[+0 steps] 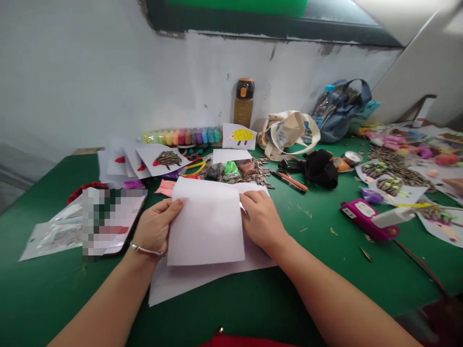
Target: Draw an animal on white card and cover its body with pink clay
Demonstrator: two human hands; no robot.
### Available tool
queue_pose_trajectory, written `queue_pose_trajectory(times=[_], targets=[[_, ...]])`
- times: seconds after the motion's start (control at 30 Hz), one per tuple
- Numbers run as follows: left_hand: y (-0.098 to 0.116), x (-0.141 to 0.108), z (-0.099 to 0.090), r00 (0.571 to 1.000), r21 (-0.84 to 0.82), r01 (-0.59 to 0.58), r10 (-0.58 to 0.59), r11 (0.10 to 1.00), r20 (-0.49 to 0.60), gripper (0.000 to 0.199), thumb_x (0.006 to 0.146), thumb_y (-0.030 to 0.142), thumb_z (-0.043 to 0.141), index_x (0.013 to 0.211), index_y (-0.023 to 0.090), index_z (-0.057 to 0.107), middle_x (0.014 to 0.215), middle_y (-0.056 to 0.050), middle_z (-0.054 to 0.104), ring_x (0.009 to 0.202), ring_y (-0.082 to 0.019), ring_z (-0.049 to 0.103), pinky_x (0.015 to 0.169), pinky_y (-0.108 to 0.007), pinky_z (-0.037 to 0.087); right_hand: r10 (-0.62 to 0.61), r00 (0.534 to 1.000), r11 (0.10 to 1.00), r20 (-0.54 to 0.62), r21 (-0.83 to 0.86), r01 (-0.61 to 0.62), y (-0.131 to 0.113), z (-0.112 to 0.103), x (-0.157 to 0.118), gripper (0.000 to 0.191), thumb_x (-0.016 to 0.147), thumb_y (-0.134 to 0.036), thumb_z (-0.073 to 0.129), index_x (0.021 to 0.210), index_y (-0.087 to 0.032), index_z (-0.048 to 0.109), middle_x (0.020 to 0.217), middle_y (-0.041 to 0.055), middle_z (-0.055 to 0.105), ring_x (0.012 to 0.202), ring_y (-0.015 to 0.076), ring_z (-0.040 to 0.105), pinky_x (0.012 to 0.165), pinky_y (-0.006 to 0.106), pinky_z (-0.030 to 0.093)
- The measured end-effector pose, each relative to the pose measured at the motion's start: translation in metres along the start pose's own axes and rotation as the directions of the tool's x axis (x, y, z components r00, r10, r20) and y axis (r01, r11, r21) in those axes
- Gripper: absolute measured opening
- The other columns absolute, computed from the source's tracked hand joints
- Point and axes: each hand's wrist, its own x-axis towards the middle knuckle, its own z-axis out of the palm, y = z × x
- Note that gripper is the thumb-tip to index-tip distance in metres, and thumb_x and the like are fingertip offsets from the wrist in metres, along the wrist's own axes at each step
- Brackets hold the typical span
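Forearms [108, 284], green table [253, 299], white wall [90, 72]

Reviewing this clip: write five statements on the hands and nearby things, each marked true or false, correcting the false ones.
1. The left hand grips the upper sheet. True.
2. A bracelet circles the right wrist. False: the bracelet is on the left wrist.
3. The orange-capped bottle stands upright. True.
4. The phone lies right of both hands. False: the phone lies left of them.
5. The table is green. True.
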Motion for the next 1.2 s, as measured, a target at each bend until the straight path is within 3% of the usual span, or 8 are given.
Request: queue_pose_trajectory(times=[0.1, 0.23, 0.27, 0.33, 0.47, 0.63, 0.93, 1.2], targets=[[-0.001, 0.000, -0.002, 0.997, -0.024, -0.069, 0.070, 0.997, 0.019, 0.041, 0.047, 0.039, 0.089, 0.062, 0.014, 0.060, 0.057, 0.003, 0.061, 0.049, -0.009, 0.052, 0.045, -0.020, 0.042, 0.171, 0.985, 0.859, 0.017, 0.487, -0.157, -0.009, -0.001, -0.002, 0.027, 0.091, -0.027, 0.040, 0.091, -0.021, 0.066, 0.082, 0.0041, 0.064, 0.079, 0.0190, 0.056, 0.075, 0.031, 0.044], [-0.002, -0.001, -0.005, 0.998, -0.040, -0.043, 0.045, 0.998, 0.054, 0.041, 0.051, 0.041, 0.088, 0.065, 0.015, 0.060, 0.059, 0.002, 0.061, 0.049, -0.010, 0.052, 0.046, -0.022, 0.041, 0.384, 0.856, 0.164, 0.345, 0.887, -0.431, -0.014, 0.000, -0.002, 0.031, 0.084, -0.042, 0.052, 0.103, -0.020, 0.061, 0.069, 0.0000, 0.063, 0.058, 0.0154, 0.055, 0.055, 0.027, 0.044], [-0.003, -0.001, -0.006, 0.997, -0.046, -0.040, 0.043, 0.998, 0.065, 0.040, 0.052, 0.041, 0.087, 0.065, 0.015, 0.060, 0.059, 0.002, 0.060, 0.049, -0.010, 0.052, 0.046, -0.022, 0.040, 0.391, 0.829, 0.031, 0.399, 0.895, -0.446, -0.013, 0.000, -0.002, 0.034, 0.082, -0.047, 0.055, 0.102, -0.020, 0.060, 0.068, 0.0001, 0.063, 0.057, 0.0153, 0.056, 0.054, 0.027, 0.044], [-0.005, -0.001, -0.007, 0.994, -0.038, -0.047, 0.051, 0.998, 0.098, 0.039, 0.055, 0.041, 0.086, 0.064, 0.015, 0.059, 0.056, 0.003, 0.056, 0.047, -0.009, 0.048, 0.044, -0.021, 0.035, 0.364, 0.806, -0.092, 0.468, 0.879, -0.468, -0.011, 0.001, -0.001, 0.039, 0.078, -0.055, 0.061, 0.094, -0.020, 0.061, 0.064, -0.0003, 0.062, 0.054, 0.0141, 0.055, 0.051, 0.026, 0.044], [-0.012, -0.001, -0.007, 0.976, 0.018, -0.152, 0.147, 0.988, 0.163, 0.044, 0.063, 0.042, 0.083, 0.054, 0.015, 0.050, 0.050, 0.006, 0.042, 0.046, -0.005, 0.034, 0.042, -0.019, 0.023, 0.319, 0.816, -0.109, 0.482, 0.874, -0.473, -0.008, 0.003, -0.003, 0.031, 0.074, -0.047, 0.072, 0.078, -0.018, 0.063, 0.061, -0.0023, 0.061, 0.050, 0.0099, 0.051, 0.048, 0.022, 0.040], [-0.014, -0.003, -0.009, 0.953, 0.105, -0.205, 0.174, 0.973, 0.249, 0.043, 0.069, 0.046, 0.078, 0.056, 0.015, 0.052, 0.053, 0.005, 0.040, 0.048, -0.006, 0.034, 0.045, -0.020, 0.023, 0.370, 0.818, -0.166, 0.441, 0.897, -0.409, -0.007, 0.005, -0.003, 0.042, 0.069, -0.033, 0.080, 0.108, -0.024, 0.065, 0.085, 0.0000, 0.071, 0.064, 0.0120, 0.061, 0.059, 0.024, 0.048], [-0.016, -0.003, -0.011, 0.944, 0.170, -0.257, 0.209, 0.951, 0.254, 0.046, 0.071, 0.051, 0.074, 0.055, 0.016, 0.050, 0.053, 0.005, 0.036, 0.049, -0.007, 0.031, 0.045, -0.021, 0.021, 0.362, 0.860, -0.010, 0.359, 0.925, -0.381, -0.004, 0.012, -0.003, 0.028, 0.066, -0.035, 0.082, 0.087, -0.019, 0.071, 0.075, 0.0004, 0.068, 0.062, 0.0113, 0.057, 0.058, 0.023, 0.047], [-0.016, -0.008, -0.007, 0.938, 0.269, -0.282, 0.206, 0.921, 0.280, 0.051, 0.074, 0.054, 0.068, 0.052, 0.017, 0.041, 0.053, 0.007, 0.028, 0.049, -0.007, 0.025, 0.046, -0.022, 0.017, 0.428, 0.830, 0.035, 0.359, 0.911, -0.412, 0.003, 0.010, -0.002, 0.031, 0.063, -0.040, 0.083, 0.077, -0.017, 0.068, 0.064, -0.0018, 0.060, 0.053, 0.0087, 0.048, 0.048, 0.020, 0.038]])
